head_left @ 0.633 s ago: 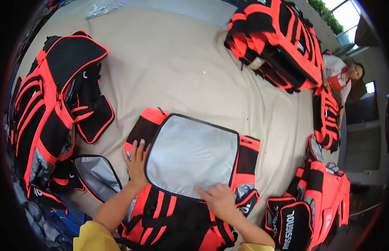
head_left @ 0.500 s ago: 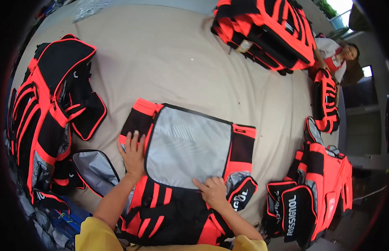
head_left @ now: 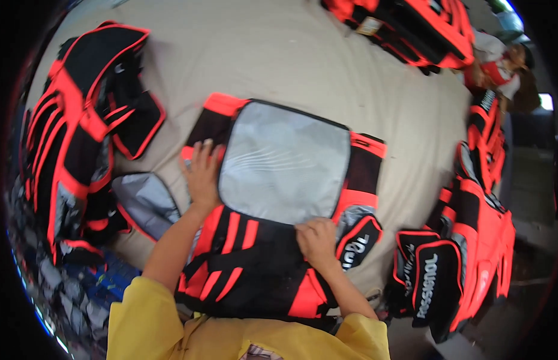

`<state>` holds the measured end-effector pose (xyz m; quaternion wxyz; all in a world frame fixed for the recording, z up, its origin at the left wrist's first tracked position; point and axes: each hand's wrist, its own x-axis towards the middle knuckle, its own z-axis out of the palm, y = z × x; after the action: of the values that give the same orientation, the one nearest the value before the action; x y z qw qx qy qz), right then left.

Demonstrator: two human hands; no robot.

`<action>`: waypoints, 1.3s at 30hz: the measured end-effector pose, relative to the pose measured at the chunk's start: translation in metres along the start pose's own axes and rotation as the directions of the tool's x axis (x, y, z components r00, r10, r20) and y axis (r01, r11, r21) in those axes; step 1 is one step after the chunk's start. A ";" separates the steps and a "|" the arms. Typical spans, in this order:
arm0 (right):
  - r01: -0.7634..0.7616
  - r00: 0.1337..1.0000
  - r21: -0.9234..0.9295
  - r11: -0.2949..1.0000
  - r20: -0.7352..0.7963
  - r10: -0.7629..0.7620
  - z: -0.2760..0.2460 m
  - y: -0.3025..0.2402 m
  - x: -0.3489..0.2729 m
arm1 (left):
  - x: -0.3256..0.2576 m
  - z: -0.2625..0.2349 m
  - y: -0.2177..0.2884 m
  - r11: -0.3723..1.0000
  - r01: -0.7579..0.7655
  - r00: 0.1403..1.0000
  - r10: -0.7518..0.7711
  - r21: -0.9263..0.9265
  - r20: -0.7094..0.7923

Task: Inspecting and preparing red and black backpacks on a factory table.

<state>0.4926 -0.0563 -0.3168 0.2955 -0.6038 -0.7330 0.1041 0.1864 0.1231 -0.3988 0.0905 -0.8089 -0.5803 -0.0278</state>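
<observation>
A black and orange bag lies opened flat on the beige work table in front of me. Its grey lined flap is spread out on top. My left hand lies flat with spread fingers on the flap's left edge. My right hand presses with curled fingers on the flap's near edge, where grey meets the black and orange body. Neither hand grips anything that I can see.
A pile of similar bags lies at the left, another pile at the far right. More bags hang at the right edge. A second grey flap lies left of my arm. Another person is at the far right.
The view has shifted closer over the bag. My right hand has curled its fingers on the flap's near edge. My left hand stays on the left edge.
</observation>
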 end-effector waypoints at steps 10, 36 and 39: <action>-0.057 0.998 -0.032 0.998 0.039 0.058 0.000 -0.006 0.011 | 0.004 -0.037 0.014 0.959 0.041 0.998 -0.026 -0.282 0.057; -0.038 0.807 0.124 0.991 0.590 -0.043 -0.046 -0.215 -0.043 | 0.010 -0.021 0.012 0.928 0.006 0.966 -0.101 -0.371 -0.238; -0.081 0.816 0.020 0.997 0.576 0.055 -0.057 -0.248 -0.078 | 0.013 -0.019 0.010 0.919 0.009 0.958 -0.121 -0.394 -0.261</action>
<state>0.3279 -0.2031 -0.1686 0.0698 -0.5633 -0.7636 0.3077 0.2012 0.1283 -0.3789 0.0083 -0.7786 -0.5713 -0.2594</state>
